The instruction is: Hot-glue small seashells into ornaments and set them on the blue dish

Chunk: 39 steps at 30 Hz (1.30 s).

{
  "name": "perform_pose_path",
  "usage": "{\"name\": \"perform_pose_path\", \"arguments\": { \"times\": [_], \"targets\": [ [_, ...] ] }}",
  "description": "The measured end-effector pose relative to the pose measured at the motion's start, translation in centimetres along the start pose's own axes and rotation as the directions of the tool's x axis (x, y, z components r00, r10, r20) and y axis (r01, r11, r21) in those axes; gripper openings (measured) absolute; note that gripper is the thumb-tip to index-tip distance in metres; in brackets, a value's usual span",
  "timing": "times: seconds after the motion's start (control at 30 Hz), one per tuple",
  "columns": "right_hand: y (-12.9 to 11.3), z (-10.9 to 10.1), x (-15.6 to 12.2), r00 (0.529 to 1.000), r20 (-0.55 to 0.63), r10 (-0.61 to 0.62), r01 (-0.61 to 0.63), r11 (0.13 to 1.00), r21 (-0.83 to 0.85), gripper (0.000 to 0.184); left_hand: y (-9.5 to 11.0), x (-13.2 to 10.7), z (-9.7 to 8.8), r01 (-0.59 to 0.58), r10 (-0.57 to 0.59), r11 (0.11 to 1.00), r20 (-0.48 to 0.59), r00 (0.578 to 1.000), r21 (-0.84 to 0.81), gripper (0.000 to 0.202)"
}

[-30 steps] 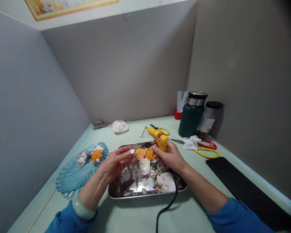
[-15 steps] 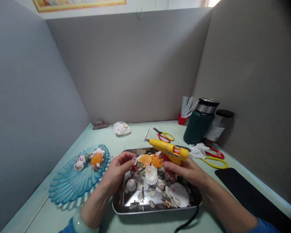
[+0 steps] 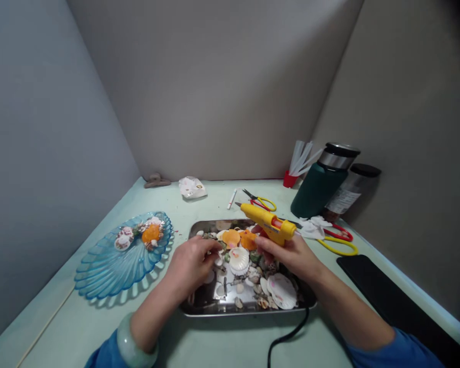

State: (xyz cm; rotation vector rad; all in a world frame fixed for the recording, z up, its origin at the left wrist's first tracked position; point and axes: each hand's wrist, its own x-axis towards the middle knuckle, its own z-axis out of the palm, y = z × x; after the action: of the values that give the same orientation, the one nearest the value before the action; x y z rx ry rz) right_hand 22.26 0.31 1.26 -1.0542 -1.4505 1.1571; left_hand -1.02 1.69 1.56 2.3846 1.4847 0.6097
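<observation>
My right hand (image 3: 287,253) grips a yellow hot glue gun (image 3: 266,221) above the tray's right side, its nozzle pointing away to the left. My left hand (image 3: 191,263) reaches down over the left part of the metal tray (image 3: 249,310), its thumb and fingers drawn together among the shells. What lies between those fingertips is hidden. Near them are an orange shell (image 3: 230,238), a white scallop shell (image 3: 239,259) and several small shells. Left of my left hand stands a blue shell-shaped glass plate (image 3: 115,273), with an orange shell (image 3: 151,234) and smaller shells clustered near its far edge.
Scissors with red and yellow handles (image 3: 266,204) lie behind the tray. A larger pair (image 3: 339,246) lies at right, beside crumpled tissue (image 3: 313,228). A green bottle (image 3: 320,186), a jar (image 3: 348,191) and a red cup of glue sticks (image 3: 290,179) stand behind. A black cord (image 3: 287,337) runs frontward.
My left hand, which held up a small white ring-like piece, has turned over and lowered its fingers among the shells. My right hand still holds the glue gun. The camera view has tilted down.
</observation>
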Motion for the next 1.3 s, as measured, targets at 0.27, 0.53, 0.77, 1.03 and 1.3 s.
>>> {"name": "perform_pose_path", "arguments": {
  "times": [0.27,0.53,0.77,1.03,1.3],
  "targets": [
    [-0.3,0.0,-0.1,1.0,0.02,-0.003,0.003,1.0,-0.011,0.022,0.5,0.0,-0.1,-0.041,0.031,0.992,0.088,0.996,0.123,0.021],
    [-0.4,-0.1,-0.2,0.996,0.077,-0.034,0.032,0.999,0.019,0.022,0.7,0.1,-0.2,0.049,-0.037,0.989,0.088,0.995,-0.139,0.02],
    [0.0,-0.3,-0.5,0.987,0.098,-0.128,0.148,0.961,-0.234,0.022,0.3,0.3,0.0,0.271,-0.289,0.738,0.073,0.954,-0.618,0.021],
    [0.3,-0.2,-0.3,0.966,0.059,-0.253,0.254,0.87,-0.422,0.019,0.8,-0.3,-0.2,-0.089,0.088,0.996,0.166,0.982,0.002,0.018],
    [0.5,-0.3,-0.2,0.963,0.063,-0.262,0.265,0.879,-0.396,0.021,1.2,-0.8,-0.3,-0.337,0.296,0.939,0.336,0.894,0.067,0.024]
  ]
}}
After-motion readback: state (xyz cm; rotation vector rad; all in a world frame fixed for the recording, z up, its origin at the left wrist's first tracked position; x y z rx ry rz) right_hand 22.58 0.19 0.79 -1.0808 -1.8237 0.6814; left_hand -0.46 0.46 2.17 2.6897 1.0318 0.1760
